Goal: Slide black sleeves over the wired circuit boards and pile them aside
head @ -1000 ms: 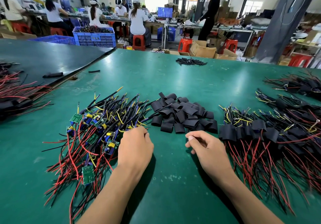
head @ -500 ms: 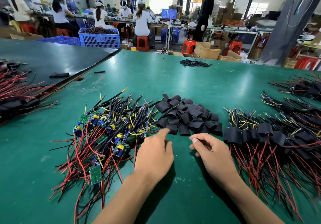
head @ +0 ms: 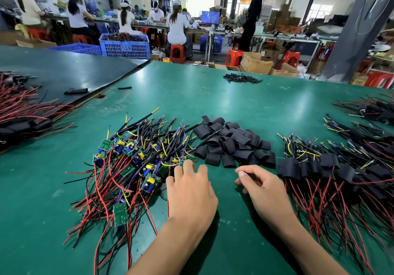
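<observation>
A heap of bare green circuit boards with red, black and yellow wires (head: pixel 132 168) lies left of centre on the green table (head: pixel 255 104). A pile of short black sleeves (head: pixel 232 142) sits in the middle. To the right lies a heap of sleeved boards (head: pixel 332 174). My left hand (head: pixel 189 191) rests palm down at the right edge of the bare-board heap, fingertips touching the wires there; whether it grips one is hidden. My right hand (head: pixel 262 187) hovers below the sleeve pile with loosely curled fingers and holds nothing.
More sleeved boards lie at the far right (head: pixel 371 112) and on the dark table at far left (head: pixel 19 112). A small sleeve pile (head: pixel 241 78) sits at the table's far edge. Blue crates (head: pixel 125 46), stools, boxes and seated workers fill the background.
My left hand moved from the near side of the bare-board heap up and right to its right edge. My right hand stayed put below the sleeve pile.
</observation>
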A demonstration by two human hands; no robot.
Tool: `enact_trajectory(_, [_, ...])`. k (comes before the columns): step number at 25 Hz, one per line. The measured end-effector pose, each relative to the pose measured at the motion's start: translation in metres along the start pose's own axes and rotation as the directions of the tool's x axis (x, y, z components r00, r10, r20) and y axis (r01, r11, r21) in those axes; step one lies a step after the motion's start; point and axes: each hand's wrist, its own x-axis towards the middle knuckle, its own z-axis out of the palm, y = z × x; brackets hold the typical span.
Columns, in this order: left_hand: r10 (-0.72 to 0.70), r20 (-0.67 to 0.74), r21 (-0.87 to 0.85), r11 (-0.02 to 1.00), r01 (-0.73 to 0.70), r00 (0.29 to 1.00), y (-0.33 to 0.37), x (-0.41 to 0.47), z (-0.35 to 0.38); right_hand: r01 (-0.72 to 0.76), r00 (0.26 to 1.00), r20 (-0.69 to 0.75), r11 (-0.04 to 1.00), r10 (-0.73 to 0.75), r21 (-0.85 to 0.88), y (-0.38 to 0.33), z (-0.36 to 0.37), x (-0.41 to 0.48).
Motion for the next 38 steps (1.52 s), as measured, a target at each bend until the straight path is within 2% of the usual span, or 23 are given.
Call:
enact_trajectory(4, [-0.021,-0.016,-0.018,1.000,0.020,1.000,-0.008,0.007,0.000,-0.001,1.000,-0.002,1.000,0.001,0.002,0.001,0.000,-0.001])
enact_trajectory(7, [-0.029,-0.014,-0.092,0.995,0.027,0.999,-0.015,0.014,-0.001,-0.003,1.000,-0.002,1.000,0.003,0.024,0.001,0.000,0.000])
enact_trajectory(11, [-0.047,-0.071,-0.116,0.992,0.039,0.996,-0.017,0.013,-0.007,-0.009,1.000,0.002,1.000,0.009,0.027,0.001,-0.001,0.000])
enact_trajectory(15, [-0.053,-0.008,-0.076,0.996,0.053,0.999,-0.016,0.013,-0.007,-0.007,1.000,0.000,1.000,0.007,0.018,0.001,-0.001,0.000])
enact_trajectory(21, [-0.054,0.033,-0.111,0.992,0.057,0.998,-0.021,0.019,-0.006,0.003,1.000,0.000,1.000,-0.003,0.013,-0.002,-0.001,0.000])
enact_trajectory(30, [-0.052,-0.093,-0.265,0.964,0.026,0.994,-0.022,0.021,-0.003,0.002,1.000,0.001,1.000,-0.002,0.019,-0.001,-0.001,0.000])
enact_trajectory(35, [-0.081,-0.063,-0.261,0.963,0.062,0.995,-0.026,0.025,-0.002,0.007,1.000,0.000,1.000,-0.007,0.019,-0.002,-0.001,-0.001])
enact_trajectory(38, [-0.077,-0.196,-0.449,0.893,-0.020,0.978,-0.026,0.026,-0.005,0.008,1.000,-0.002,1.000,-0.008,0.026,-0.002,-0.002,-0.001])
